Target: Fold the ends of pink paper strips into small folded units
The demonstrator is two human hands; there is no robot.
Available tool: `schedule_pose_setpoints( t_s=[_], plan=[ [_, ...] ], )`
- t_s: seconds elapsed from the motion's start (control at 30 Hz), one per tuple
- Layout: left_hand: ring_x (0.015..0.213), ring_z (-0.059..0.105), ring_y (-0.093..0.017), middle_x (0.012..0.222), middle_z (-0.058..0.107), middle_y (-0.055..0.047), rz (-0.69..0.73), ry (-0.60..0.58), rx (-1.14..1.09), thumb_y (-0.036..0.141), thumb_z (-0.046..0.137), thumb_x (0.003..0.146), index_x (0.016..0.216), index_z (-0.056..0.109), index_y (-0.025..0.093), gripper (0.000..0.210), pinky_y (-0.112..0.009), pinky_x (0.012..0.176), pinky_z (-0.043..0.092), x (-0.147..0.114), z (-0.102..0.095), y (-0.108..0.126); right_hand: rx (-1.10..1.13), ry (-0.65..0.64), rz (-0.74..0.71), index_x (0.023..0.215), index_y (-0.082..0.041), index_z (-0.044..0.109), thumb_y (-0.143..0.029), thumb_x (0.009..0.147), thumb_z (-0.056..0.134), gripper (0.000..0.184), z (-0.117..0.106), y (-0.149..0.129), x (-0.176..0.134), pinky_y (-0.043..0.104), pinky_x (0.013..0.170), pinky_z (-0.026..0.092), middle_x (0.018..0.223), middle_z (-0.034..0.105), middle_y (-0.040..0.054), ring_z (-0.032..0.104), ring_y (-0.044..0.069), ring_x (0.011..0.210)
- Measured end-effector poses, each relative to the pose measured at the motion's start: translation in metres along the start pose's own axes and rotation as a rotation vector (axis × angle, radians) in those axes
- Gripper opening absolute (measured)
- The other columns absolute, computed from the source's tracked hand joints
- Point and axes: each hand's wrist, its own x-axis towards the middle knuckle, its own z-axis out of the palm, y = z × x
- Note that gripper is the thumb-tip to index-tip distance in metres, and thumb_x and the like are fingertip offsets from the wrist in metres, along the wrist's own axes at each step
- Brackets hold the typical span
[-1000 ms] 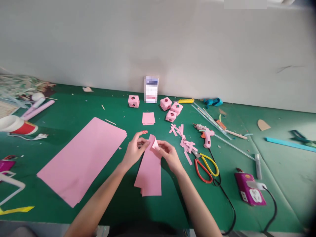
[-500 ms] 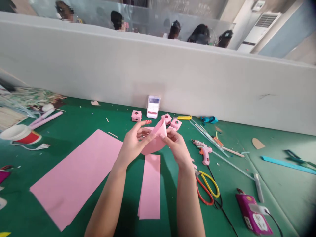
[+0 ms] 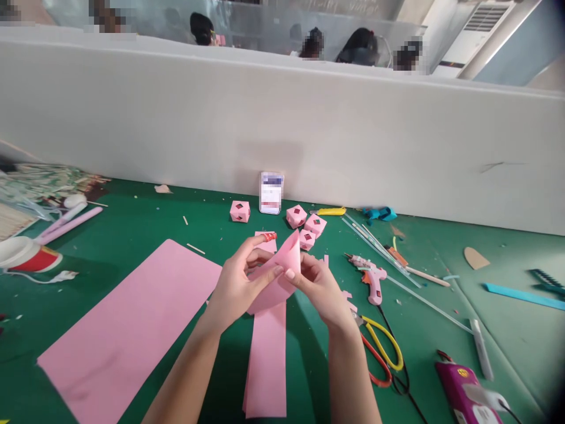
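While a second ago the pink sheet lay stretched towards the lower edge of the frame with only its far end curled up, it is now raised at the centre of the frame as a curled sheet (image 3: 271,294), and the narrow pink strips (image 3: 267,365) below it show bare. The view has tipped upward, bringing heads (image 3: 202,29) into the top of the frame beyond the pale partition (image 3: 176,118).

Both forearms rise from the bottom edge and converge. The left hand (image 3: 238,285) and right hand (image 3: 324,288) face each other, thumbs nearly meeting, each grip pinched on the curled sheet.

On the green worktop (image 3: 207,209), a large pink sheet (image 3: 136,321) fills the lower left; pink paper cubes (image 3: 239,211) flank a phone (image 3: 271,193) at upper centre. The right hand partly hides pink scraps (image 3: 348,301), near a glue gun (image 3: 373,280) right of centre
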Motion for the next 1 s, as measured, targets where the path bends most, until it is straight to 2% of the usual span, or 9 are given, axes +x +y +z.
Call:
schedule_pose_setpoints(
  t_s=[0.13, 0.27, 0.37, 0.57, 0.73, 1.0],
  plan=[
    [0.089, 0.074, -0.021, 0.092, 0.075, -0.002, -0.041, -0.023, -0.017, 0.036, 0.072, 0.089, 0.132, 0.054, 0.024, 0.049, -0.034, 0.086, 0.057, -0.001, -0.002, 0.002, -0.029, -0.034, 0.026, 0.092, -0.021, 0.069, -0.048, 0.083, 0.077, 0.030, 0.003, 0.002, 0.001, 0.032, 0.078, 0.053, 0.085, 0.069, 0.0016, 0.065, 0.022, 0.087],
    [0.090, 0.074, -0.020, 0.094, 0.076, -0.001, -0.052, -0.023, 0.010, 0.031, 0.070, 0.091, 0.134, 0.052, 0.025, 0.047, -0.032, 0.086, 0.056, -0.003, -0.005, 0.006, -0.059, -0.040, 0.008, 0.104, -0.023, 0.071, -0.045, 0.082, 0.079, 0.033, 0.000, -0.001, 0.000, 0.031, 0.080, 0.053, 0.098, 0.071, 0.0035, 0.066, 0.022, 0.092],
    [0.091, 0.074, -0.019, 0.094, 0.077, 0.000, -0.037, -0.024, 0.067, 0.029, 0.068, 0.092, 0.136, 0.050, 0.028, 0.048, -0.033, 0.089, 0.055, -0.005, -0.006, 0.009, -0.057, -0.007, -0.021, 0.107, -0.024, 0.072, -0.044, 0.087, 0.074, 0.029, -0.004, -0.007, -0.004, 0.031, 0.083, 0.053, 0.105, 0.072, 0.0046, 0.066, 0.022, 0.097],
    [0.091, 0.074, -0.018, 0.094, 0.079, 0.003, 0.005, -0.035, 0.140, 0.032, 0.066, 0.094, 0.138, 0.049, 0.032, 0.047, -0.033, 0.094, 0.054, -0.010, -0.005, 0.013, -0.133, 0.011, -0.073, 0.103, -0.026, 0.075, -0.041, 0.090, 0.072, 0.020, -0.006, -0.013, -0.011, 0.031, 0.085, 0.052, 0.101, 0.073, 0.0027, 0.066, 0.020, 0.094],
    [0.093, 0.075, -0.018, 0.094, 0.079, 0.004, 0.020, -0.028, 0.171, 0.032, 0.065, 0.094, 0.138, 0.048, 0.032, 0.047, -0.034, 0.098, 0.052, -0.010, -0.005, 0.012, -0.134, 0.025, -0.074, 0.099, -0.025, 0.075, -0.041, 0.091, 0.070, 0.019, -0.003, -0.011, -0.012, 0.029, 0.079, 0.051, 0.093, 0.071, 0.0016, 0.064, 0.018, 0.086],
    [0.093, 0.075, -0.019, 0.091, 0.079, 0.003, 0.042, -0.002, 0.218, 0.032, 0.064, 0.094, 0.136, 0.051, 0.031, 0.044, -0.031, 0.094, 0.054, -0.011, -0.004, 0.012, -0.166, 0.060, -0.103, 0.096, -0.023, 0.071, -0.043, 0.093, 0.067, 0.021, 0.002, -0.009, -0.007, 0.032, 0.077, 0.052, 0.091, 0.069, 0.0030, 0.064, 0.019, 0.084]
  ],
)
